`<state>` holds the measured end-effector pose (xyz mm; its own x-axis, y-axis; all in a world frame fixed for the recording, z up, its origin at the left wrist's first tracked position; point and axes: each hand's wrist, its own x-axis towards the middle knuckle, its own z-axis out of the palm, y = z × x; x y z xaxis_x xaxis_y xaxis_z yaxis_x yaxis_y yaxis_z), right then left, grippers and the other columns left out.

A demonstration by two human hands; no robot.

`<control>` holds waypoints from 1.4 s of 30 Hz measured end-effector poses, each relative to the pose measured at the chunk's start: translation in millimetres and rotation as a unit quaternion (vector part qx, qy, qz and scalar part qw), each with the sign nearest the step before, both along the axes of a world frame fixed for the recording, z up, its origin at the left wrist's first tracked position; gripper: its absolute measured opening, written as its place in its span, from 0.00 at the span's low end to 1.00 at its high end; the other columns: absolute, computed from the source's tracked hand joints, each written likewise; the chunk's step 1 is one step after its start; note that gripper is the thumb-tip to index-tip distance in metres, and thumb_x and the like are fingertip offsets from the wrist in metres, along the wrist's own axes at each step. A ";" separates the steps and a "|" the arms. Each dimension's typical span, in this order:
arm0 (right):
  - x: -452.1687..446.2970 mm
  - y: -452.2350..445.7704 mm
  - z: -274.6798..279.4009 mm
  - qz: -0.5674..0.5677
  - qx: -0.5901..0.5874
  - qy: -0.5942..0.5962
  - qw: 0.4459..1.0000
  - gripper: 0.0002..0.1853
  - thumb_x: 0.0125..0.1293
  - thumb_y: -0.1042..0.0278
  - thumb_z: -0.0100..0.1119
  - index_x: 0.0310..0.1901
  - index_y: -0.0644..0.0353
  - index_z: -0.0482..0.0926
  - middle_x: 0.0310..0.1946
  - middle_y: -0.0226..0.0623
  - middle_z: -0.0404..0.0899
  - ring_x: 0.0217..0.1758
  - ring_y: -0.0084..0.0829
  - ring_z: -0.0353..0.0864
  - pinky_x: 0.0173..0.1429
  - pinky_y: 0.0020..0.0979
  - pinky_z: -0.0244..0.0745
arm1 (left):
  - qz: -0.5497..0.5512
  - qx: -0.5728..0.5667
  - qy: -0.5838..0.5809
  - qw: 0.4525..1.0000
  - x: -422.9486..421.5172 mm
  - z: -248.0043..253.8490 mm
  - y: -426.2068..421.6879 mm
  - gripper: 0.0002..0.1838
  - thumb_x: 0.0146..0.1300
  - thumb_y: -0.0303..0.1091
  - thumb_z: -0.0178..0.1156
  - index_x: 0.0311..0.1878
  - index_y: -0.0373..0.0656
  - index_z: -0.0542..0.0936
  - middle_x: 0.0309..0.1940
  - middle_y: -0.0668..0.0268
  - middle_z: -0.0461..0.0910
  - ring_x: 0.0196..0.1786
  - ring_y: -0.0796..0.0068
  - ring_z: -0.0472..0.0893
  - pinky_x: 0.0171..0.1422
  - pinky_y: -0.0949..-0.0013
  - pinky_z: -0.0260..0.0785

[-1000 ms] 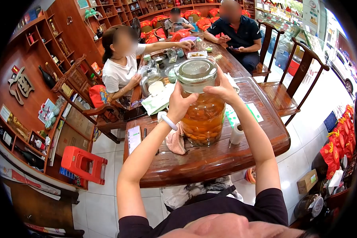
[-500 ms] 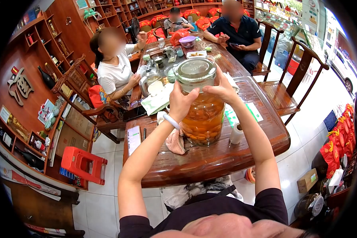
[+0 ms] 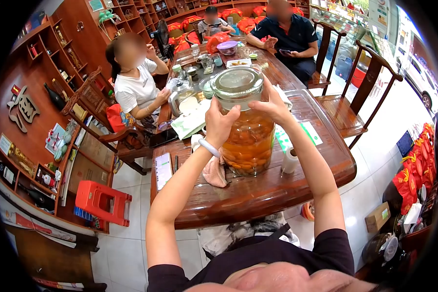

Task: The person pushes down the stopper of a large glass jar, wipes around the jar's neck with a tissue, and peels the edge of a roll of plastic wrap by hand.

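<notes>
A large glass jar (image 3: 248,146) of amber liquid, with many orange-brown pieces inside, stands at the near end of the wooden table. Its round glass lid (image 3: 237,82) is on top. My left hand (image 3: 220,122) wraps the jar's left shoulder, thumb on the near side. On the opposite shoulder, my right hand (image 3: 271,104) grips just below the lid; its far fingers are hidden behind the glass. A pink cloth (image 3: 214,173) lies left of the jar's base, and a small white cylinder (image 3: 290,161) stands to the right.
A phone (image 3: 163,171) and a pen (image 3: 176,162) lie left on the table (image 3: 258,197). Behind are a glass kettle (image 3: 184,100), cups and a purple bowl (image 3: 227,47). Several people sit around it. A red stool (image 3: 103,202) stands on the floor at left.
Both hands keep their hold on the jar, which has barely shifted. At left, the seated person's raised hand has moved closer to the head. The view has shifted slightly.
</notes>
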<state>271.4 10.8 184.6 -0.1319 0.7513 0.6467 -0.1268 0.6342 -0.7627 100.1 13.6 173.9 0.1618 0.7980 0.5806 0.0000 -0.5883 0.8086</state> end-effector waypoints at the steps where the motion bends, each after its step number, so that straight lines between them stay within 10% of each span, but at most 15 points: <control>1: -0.1 1.0 -1.3 -0.010 0.010 -0.001 1.000 0.52 0.42 0.62 0.68 0.66 0.68 0.47 0.63 0.47 0.56 0.67 0.33 0.55 0.69 0.30 0.46 | 0.018 0.012 0.004 1.000 1.2 1.0 -1.3 0.22 0.50 0.35 0.61 0.46 0.33 0.71 0.37 0.57 0.79 0.39 0.71 0.78 0.45 0.69 0.69; 16: -11.4 -8.8 -1.9 -0.180 0.000 -0.067 0.981 0.51 0.42 0.56 0.65 0.64 0.72 0.50 0.56 0.53 0.67 0.59 0.38 0.67 0.63 0.31 0.59 | 0.005 0.039 -0.015 0.999 -1.1 -2.3 0.6 0.19 0.53 0.35 0.60 0.44 0.34 0.72 0.34 0.61 0.79 0.36 0.76 0.76 0.42 0.72 0.68; 42: -7.3 -7.4 -5.4 -0.103 -0.027 -0.027 0.994 0.51 0.45 0.54 0.63 0.65 0.72 0.46 0.62 0.53 0.58 0.66 0.41 0.57 0.68 0.33 0.48 | -0.038 -0.022 -0.026 0.999 -4.8 2.6 1.1 0.24 0.51 0.38 0.63 0.47 0.32 0.70 0.39 0.58 0.78 0.41 0.74 0.76 0.46 0.72 0.68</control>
<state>264.1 3.4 179.3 -0.0059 0.7993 0.6010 0.0435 0.6006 -0.7984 95.3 14.7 176.5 0.1944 0.8091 0.5546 -0.0858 -0.5492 0.8313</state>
